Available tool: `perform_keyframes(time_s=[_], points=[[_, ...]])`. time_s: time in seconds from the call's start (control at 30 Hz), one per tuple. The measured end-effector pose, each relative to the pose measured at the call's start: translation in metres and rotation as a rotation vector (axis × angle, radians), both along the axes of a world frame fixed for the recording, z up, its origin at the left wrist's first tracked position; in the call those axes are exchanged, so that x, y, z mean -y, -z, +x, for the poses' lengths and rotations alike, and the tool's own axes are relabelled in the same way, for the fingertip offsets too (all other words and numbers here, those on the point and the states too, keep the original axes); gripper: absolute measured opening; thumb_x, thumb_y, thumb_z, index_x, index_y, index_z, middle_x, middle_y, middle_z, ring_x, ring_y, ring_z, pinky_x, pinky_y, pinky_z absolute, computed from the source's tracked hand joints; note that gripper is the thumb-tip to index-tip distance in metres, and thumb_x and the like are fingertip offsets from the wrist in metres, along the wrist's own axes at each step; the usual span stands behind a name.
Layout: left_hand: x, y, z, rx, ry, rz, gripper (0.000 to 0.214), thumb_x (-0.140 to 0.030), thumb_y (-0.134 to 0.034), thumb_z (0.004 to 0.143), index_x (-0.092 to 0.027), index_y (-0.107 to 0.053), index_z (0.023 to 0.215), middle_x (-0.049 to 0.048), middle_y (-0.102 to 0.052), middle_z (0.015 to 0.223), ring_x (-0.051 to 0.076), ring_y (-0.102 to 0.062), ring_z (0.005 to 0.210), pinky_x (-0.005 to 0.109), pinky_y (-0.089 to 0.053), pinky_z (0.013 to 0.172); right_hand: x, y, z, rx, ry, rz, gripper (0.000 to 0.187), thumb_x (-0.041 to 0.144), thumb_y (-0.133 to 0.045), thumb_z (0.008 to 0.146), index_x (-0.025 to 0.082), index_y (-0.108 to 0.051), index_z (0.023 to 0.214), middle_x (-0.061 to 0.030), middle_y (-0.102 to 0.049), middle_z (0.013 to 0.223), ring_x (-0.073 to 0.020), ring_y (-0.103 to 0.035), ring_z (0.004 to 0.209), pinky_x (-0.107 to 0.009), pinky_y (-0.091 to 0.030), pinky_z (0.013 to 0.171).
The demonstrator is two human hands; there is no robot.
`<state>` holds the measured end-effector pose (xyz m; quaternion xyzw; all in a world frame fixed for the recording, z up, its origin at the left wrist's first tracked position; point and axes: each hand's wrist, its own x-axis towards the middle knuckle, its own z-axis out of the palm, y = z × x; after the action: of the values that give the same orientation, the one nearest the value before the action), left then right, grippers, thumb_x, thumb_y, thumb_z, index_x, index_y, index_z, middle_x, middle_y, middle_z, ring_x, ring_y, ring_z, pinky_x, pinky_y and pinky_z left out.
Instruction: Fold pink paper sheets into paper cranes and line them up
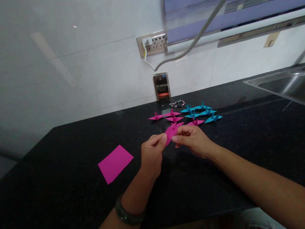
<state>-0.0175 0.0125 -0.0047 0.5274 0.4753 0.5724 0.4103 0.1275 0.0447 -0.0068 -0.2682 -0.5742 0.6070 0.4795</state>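
Note:
Between my two hands is a piece of folded pink paper (169,134), held above the black counter. My left hand (153,153) pinches its left side between thumb and fingers. From the right, my right hand (192,141) grips the paper's other side, thumb toward me. Just beyond my hands, folded pink paper cranes (174,119) and blue paper cranes (213,118) stand in rows. To the left of my left hand lies a stack of flat pink paper (116,163). The fingertips partly hide the folds of the held paper.
A phone-like device (162,87) leans on the wall behind the cranes, with a beaded bracelet (177,104) beside it. A cable (188,49) runs near the wall socket (152,44). A metal sink (294,85) is set into the black counter (69,153) at right.

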Motion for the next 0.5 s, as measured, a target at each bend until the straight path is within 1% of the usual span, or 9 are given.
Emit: perform_keyframes(time_s=[0.17, 0.27, 0.37, 0.5], points=[[0.0011, 0.0014, 0.0009, -0.104, 0.056, -0.018, 0.025, -0.032, -0.059, 0.070, -0.014, -0.067, 0.085, 0.0055, -0.066, 0.081, 0.016, -0.058, 0.076, 0.029, -0.045, 0.072, -0.0005, -0.0016, 0.0024, 0.140, 0.070, 0.105, 0.018, 0.033, -0.058, 0.072, 0.015, -0.059, 0.073, 0.0004, -0.055, 0.065, -0.0088, -0.050, 0.056, -0.023, -0.043, 0.054], [0.0002, 0.0035, 0.0011, -0.077, 0.027, -0.026, 0.026, -0.030, -0.062, 0.067, -0.014, -0.066, 0.088, 0.0057, -0.066, 0.082, 0.015, -0.059, 0.074, 0.028, -0.046, 0.070, -0.0018, -0.0021, 0.0039, 0.237, 0.116, 0.190, 0.016, 0.030, -0.057, 0.072, 0.014, -0.057, 0.069, 0.0010, -0.053, 0.061, -0.0085, -0.047, 0.054, -0.022, -0.040, 0.052], [-0.0006, 0.0050, 0.0000, -0.079, -0.014, -0.028, 0.025, -0.029, -0.064, 0.065, -0.013, -0.067, 0.083, 0.0053, -0.067, 0.077, 0.015, -0.059, 0.069, 0.027, -0.046, 0.066, -0.0014, -0.0014, 0.0036, 0.302, 0.179, 0.281, 0.013, 0.025, -0.058, 0.070, 0.014, -0.056, 0.064, 0.0021, -0.049, 0.058, -0.0077, -0.043, 0.053, -0.021, -0.036, 0.050], [-0.0008, 0.0056, -0.0024, -0.115, 0.005, -0.031, 0.021, -0.030, -0.063, 0.066, -0.013, -0.068, 0.078, 0.0050, -0.067, 0.074, 0.015, -0.059, 0.069, 0.027, -0.046, 0.067, 0.0007, 0.0013, 0.0002, 0.314, 0.230, 0.279, 0.012, 0.026, -0.055, 0.072, 0.015, -0.057, 0.070, 0.0016, -0.051, 0.061, -0.0082, -0.043, 0.054, -0.021, -0.036, 0.051]])
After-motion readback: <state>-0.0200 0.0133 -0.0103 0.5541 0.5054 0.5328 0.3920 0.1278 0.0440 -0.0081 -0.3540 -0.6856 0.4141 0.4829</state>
